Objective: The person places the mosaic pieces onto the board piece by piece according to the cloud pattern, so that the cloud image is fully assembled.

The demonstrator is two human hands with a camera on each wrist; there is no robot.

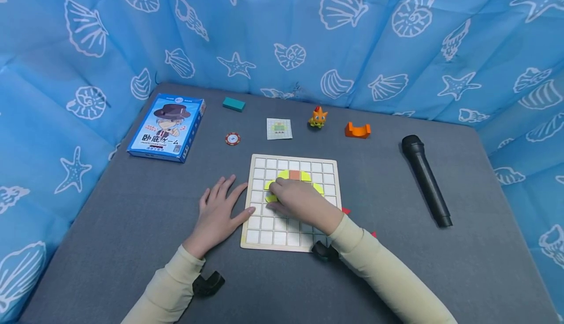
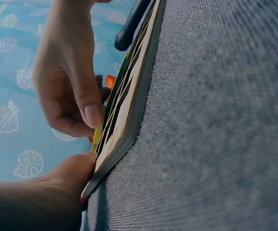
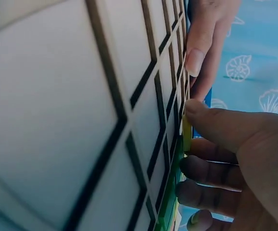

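Observation:
A square wooden grid board (image 1: 260,241) with white cells lies on the table. Yellow tiles (image 1: 317,188) and a brown tile (image 1: 294,175) sit in its upper cells. Over the board, my right hand (image 1: 300,200) pinches a yellow tile (image 3: 187,134) between thumb and forefinger, at the grid surface. Green tiles (image 3: 170,199) show below that hand in the right wrist view; the head view hides them behind it. My left hand (image 1: 218,216) rests at the board's left edge, fingers spread on the table and thumb touching the rim.
Behind the board are a pattern card (image 1: 279,129), a poker chip (image 1: 232,139), a teal block (image 1: 233,104), a toy figure (image 1: 317,117) and an orange piece (image 1: 358,130). A blue game box (image 1: 167,127) lies left, a black microphone (image 1: 426,181) right. Red pieces (image 1: 346,211) peek out beside my right arm.

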